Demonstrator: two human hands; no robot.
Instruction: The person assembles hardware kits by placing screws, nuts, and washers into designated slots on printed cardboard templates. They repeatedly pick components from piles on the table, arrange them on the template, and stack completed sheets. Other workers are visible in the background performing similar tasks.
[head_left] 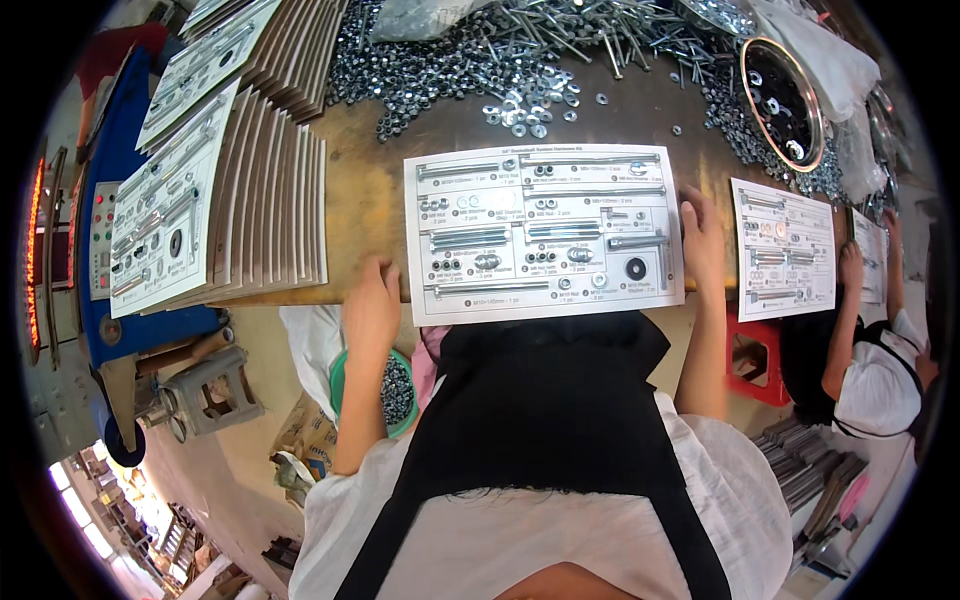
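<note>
— Where are the hands placed?

— The left hand (372,302) is rested at the worktop's (368,190) front edge, apart from the fastener card (517,236); the right hand (704,238) is set beside the card's right edge. Whether either is closed on anything cannot be told.

— And the card?

— It is laid slightly over the front edge. Beyond, washers (528,112) are scattered; nuts (362,72) are heaped toward the far edge.
</note>
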